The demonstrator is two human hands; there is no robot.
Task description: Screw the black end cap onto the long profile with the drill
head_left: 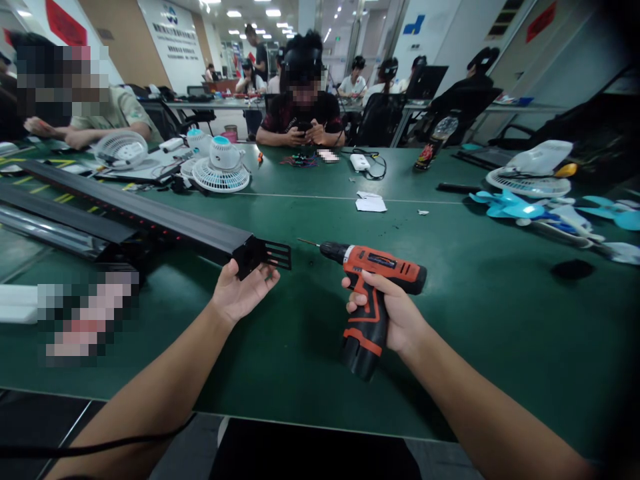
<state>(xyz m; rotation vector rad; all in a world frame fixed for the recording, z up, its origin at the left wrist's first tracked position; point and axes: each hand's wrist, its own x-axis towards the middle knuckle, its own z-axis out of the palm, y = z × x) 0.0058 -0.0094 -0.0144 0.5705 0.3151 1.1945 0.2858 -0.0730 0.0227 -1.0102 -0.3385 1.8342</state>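
My right hand (pixel 395 307) is wrapped round the grip of an orange and black cordless drill (pixel 387 267). The drill's long thin bit (pixel 307 241) points left. My left hand (pixel 245 293) holds the near end of a long black bar (pixel 195 227), thumb against its end face and fingers underneath. A slotted black bracket (pixel 277 254) sticks out from that end, just left of the bit's tip, with a gap between them. Small red spots run along the bar's side. The bar's far end lies toward the back left of the green table (pixel 300 360).
More long dark bars (pixel 65 220) lie at left. White and blue fan parts (pixel 221 170) stand at the back, with blue fan blades (pixel 510 205) at right. Scraps of white paper (pixel 371 202) and a bottle (pixel 434 143) are farther back. A person (pixel 303 100) sits opposite.
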